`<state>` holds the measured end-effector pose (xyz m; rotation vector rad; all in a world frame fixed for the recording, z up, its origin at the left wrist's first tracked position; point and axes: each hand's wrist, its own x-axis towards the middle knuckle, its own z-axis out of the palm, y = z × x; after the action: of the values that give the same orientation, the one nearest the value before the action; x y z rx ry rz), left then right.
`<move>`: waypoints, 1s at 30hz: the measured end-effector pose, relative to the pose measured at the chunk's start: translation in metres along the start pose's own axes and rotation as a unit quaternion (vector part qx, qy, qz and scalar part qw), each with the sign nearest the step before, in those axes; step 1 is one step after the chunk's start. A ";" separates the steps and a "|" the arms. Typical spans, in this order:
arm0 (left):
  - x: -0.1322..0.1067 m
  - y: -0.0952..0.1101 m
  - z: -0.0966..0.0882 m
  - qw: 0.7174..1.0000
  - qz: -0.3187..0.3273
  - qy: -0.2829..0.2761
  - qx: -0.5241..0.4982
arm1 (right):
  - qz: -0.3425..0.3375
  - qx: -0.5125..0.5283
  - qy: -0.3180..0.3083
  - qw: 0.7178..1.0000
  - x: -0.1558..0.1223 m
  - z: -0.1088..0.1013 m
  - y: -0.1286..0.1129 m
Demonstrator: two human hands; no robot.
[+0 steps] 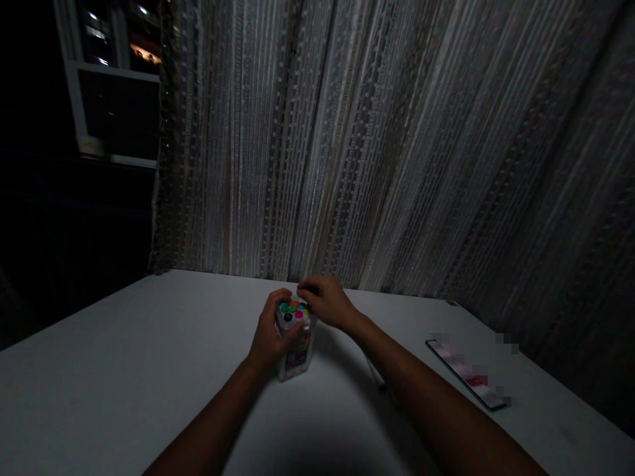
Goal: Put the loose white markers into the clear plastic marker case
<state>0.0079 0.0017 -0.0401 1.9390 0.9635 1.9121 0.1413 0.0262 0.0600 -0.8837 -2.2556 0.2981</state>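
Clear case in the left grip, right grip working at its top.

You are wrapping your left grip point(266, 335) around the clear case point(296, 360), thumb on the near side and fingers on the far side; the case is standing roughly upright, its base seemingly resting on the bench point(149, 363). Your right grip point(328, 301) is hovering at the far right rim with fingers curled, just beside the coloured round ends point(292, 308); cannot tell whether it is pinching anything. Step in hand, as judged: handling the contents or opening at the top. The next move is probably calling for a steady left grip and precise right fingertips. A flat pinkish strip point(466, 375) is lying well to the right of both grips.
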 end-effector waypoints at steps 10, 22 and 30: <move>0.000 0.001 -0.001 1.000 -0.006 -0.008 0.023 | 0.267 -0.189 -0.009 0.945 -0.090 -0.025 0.102; -0.001 -0.001 0.000 0.999 0.012 -0.005 0.047 | 0.299 -0.255 -0.016 0.919 -0.132 0.003 0.130; -0.001 0.000 0.000 0.999 0.006 -0.006 0.050 | 0.304 -0.278 -0.048 0.910 -0.130 0.009 0.121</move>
<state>0.0080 0.0014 -0.0413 2.0128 1.0644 1.8912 0.2669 0.0297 -0.0661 -1.9155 -2.1207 -0.0454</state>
